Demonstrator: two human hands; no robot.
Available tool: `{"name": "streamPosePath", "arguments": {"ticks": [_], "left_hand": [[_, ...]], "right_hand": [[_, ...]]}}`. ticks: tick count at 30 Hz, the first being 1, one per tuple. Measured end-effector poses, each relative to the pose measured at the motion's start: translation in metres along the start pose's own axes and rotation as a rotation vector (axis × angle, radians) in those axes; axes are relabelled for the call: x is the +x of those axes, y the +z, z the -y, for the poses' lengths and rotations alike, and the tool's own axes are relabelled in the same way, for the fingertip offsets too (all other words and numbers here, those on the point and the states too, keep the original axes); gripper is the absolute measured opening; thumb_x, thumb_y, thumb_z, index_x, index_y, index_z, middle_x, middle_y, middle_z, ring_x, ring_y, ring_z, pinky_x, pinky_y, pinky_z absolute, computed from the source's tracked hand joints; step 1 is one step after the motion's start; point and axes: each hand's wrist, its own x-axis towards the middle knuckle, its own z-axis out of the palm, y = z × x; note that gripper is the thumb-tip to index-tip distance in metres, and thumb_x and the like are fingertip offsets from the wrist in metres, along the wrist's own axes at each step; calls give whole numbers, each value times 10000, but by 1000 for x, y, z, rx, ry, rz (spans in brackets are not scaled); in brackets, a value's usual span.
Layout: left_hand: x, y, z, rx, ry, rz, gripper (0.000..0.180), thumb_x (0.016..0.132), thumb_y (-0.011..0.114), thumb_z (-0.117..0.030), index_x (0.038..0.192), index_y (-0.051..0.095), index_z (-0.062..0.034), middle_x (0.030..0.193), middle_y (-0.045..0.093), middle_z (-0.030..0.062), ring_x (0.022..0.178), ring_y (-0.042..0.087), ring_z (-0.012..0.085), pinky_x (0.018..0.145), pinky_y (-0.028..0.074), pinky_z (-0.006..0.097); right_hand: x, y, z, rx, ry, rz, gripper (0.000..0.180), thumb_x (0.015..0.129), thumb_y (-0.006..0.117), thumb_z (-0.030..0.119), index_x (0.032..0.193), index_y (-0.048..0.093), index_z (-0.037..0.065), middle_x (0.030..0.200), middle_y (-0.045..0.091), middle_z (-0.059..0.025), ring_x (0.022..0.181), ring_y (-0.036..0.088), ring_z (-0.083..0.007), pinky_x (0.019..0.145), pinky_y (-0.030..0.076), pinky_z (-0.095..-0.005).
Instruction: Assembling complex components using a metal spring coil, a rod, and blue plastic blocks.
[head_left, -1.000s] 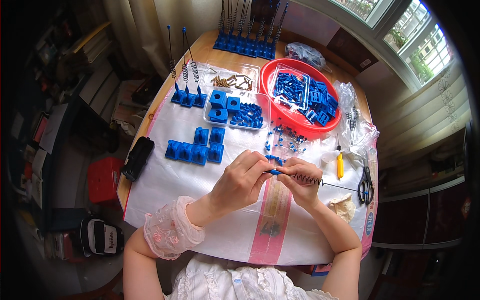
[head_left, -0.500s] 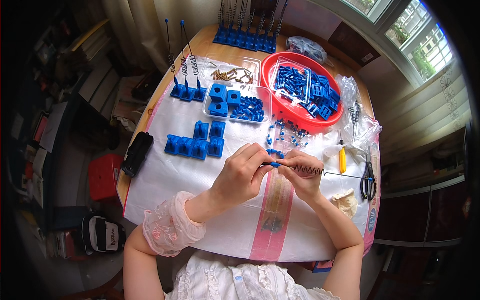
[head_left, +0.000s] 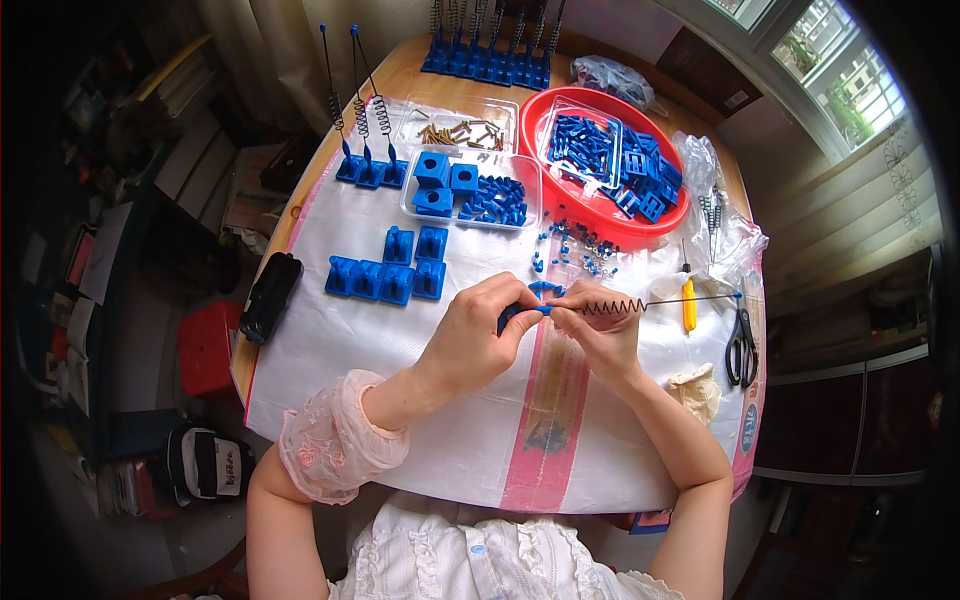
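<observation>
Coiled black wire [head_left: 612,307]: held level above the front-centre of the worktop [head_left: 405,75], its straight end running right to a small blue tip. Right hand [head_left: 602,332] clamped on it near the coil's inner end. Left hand [head_left: 483,318] closed on a blue piece [head_left: 508,318], partly covered by the fingers. Fingertips of both hands near each other; the join between wire and blue piece is hidden by them.

Just beyond the hands: curved blue parts [head_left: 545,289], then a scatter of small blue and metal bits [head_left: 590,252]. All over a white sheet [head_left: 330,360] with a pink stripe.

Left of hands: six blue bases [head_left: 365,280], grouped side by side. Behind them, three finished-looking units [head_left: 367,173] with upright springs. Clear tray [head_left: 475,224] holds square blue blocks and small blue pieces; brass-coloured screws [head_left: 462,133] lie in a second tray behind.

Right: red basin [head_left: 628,236] full of blue parts; yellow-handled screwdriver [head_left: 689,305], black scissors [head_left: 741,358] and cream cloth [head_left: 695,393] nearer the person. Black case [head_left: 271,297] at left edge. Spring-topped row [head_left: 485,65] at back.
</observation>
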Motion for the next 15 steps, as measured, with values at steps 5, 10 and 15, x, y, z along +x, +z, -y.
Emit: {"name": "streamPosePath", "arguments": {"ticks": [5, 10, 15], "left_hand": [[0, -4, -1, -138, -263, 116, 112, 906, 689, -109, 898, 677, 2, 776, 643, 17, 657, 524, 70, 591, 409, 236], [2, -7, 9, -269, -410, 252, 155, 933, 678, -179, 904, 689, -28, 808, 667, -17, 702, 550, 27, 594, 416, 198], [4, -14, 6, -451, -584, 349, 161, 943, 672, -247, 951, 703, -89, 834, 677, -26, 728, 567, 9, 567, 402, 163]], "right_hand": [[-2, 0, -1, 58, 81, -7, 23, 846, 727, -36, 868, 730, -28, 784, 674, -60, 719, 610, -98, 650, 470, -244], [-3, 1, -3, 86, 99, -3, 24, 853, 724, -23, 830, 721, -28, 766, 667, -48, 698, 597, -90, 628, 463, -238], [-3, 2, 0, 109, 111, 11, 49, 856, 719, -19, 807, 716, -22, 756, 657, -33, 689, 585, -81, 614, 454, -233]]}}
